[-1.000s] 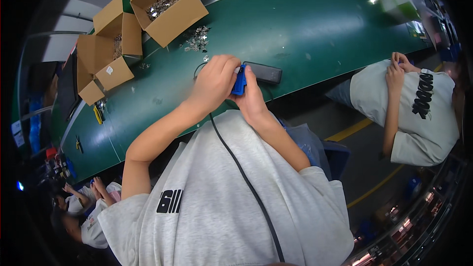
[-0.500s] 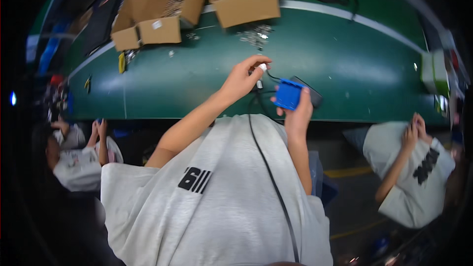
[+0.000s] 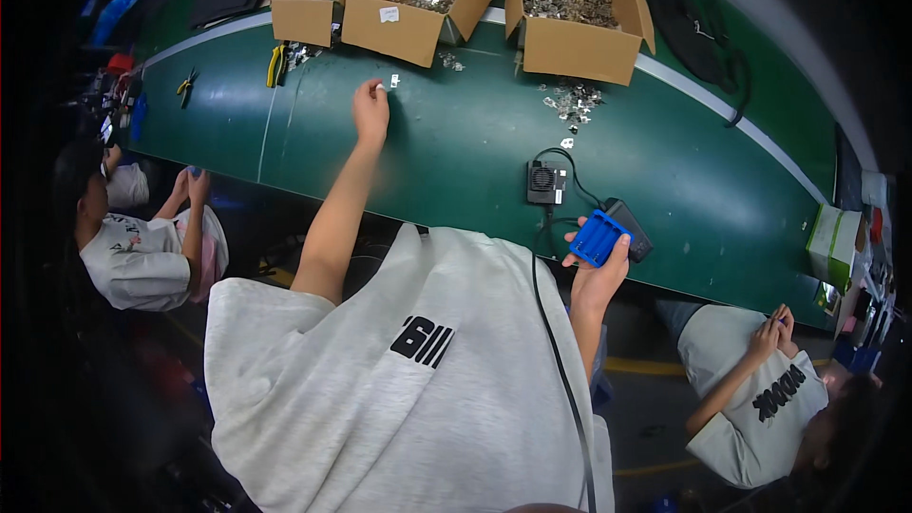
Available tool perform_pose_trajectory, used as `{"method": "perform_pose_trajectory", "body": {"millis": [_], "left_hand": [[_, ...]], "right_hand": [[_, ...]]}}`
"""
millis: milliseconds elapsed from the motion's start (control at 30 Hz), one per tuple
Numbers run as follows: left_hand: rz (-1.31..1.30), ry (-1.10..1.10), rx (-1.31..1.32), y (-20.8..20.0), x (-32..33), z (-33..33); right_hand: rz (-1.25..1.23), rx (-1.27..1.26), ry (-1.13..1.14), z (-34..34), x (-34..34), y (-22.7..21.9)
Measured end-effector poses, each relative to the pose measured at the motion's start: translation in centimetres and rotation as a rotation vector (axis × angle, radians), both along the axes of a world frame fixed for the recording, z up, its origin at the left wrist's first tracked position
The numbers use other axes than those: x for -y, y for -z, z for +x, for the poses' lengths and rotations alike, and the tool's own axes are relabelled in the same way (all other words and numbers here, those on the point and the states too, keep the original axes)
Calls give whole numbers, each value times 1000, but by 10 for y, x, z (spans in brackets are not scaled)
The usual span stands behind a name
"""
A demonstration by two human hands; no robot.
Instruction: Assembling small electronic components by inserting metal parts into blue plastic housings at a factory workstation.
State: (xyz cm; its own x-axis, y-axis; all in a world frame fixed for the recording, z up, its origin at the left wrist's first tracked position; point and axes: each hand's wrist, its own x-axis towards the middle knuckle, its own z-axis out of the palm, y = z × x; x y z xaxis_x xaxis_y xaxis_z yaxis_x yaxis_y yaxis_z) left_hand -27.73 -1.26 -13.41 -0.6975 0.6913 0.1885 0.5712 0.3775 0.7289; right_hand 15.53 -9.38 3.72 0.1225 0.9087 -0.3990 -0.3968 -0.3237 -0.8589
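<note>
My left hand [image 3: 371, 112] is stretched out over the green workbench to the left of centre. Its fingers are bent together with something white at the tips; whatever they may hold is too small to make out. Right beside them on the bench lies a small silvery metal piece [image 3: 395, 81]. Close to my body at the bench's near edge, my right hand [image 3: 608, 281] grips a blue plastic battery holder [image 3: 599, 237] with slots in its upper face. A dark flat box-like device [image 3: 629, 228] sits just behind that hand.
A small black fan-like unit [image 3: 545, 182] with cables stands mid-bench. Open cartons of metal pieces [image 3: 582, 52] line the back, with a loose pile [image 3: 574, 106] in front. Yellow-handled pliers [image 3: 275, 66] lie left. Other people [image 3: 760, 370] work at both sides.
My left hand has left the cable near the blue battery holder and moved far left, to the small metal piece. The right hand keeps its hold. The whole view has shifted and tilted.
</note>
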Motion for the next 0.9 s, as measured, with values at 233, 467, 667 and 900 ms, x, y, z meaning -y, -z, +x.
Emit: {"method": "perform_pose_trajectory", "body": {"millis": [233, 467, 667, 900], "left_hand": [[-70, 144, -156, 15, -18, 5], [-33, 256, -209, -1, -11, 0], [-65, 443, 658, -23, 10, 35], [-243, 960, 723, -152, 33, 197]], "right_hand": [[-32, 60, 123, -22, 6, -10], [-60, -285, 168, -44, 2, 1], [-31, -442, 48, -54, -4, -4], [-128, -345, -13, -51, -11, -23]]}}
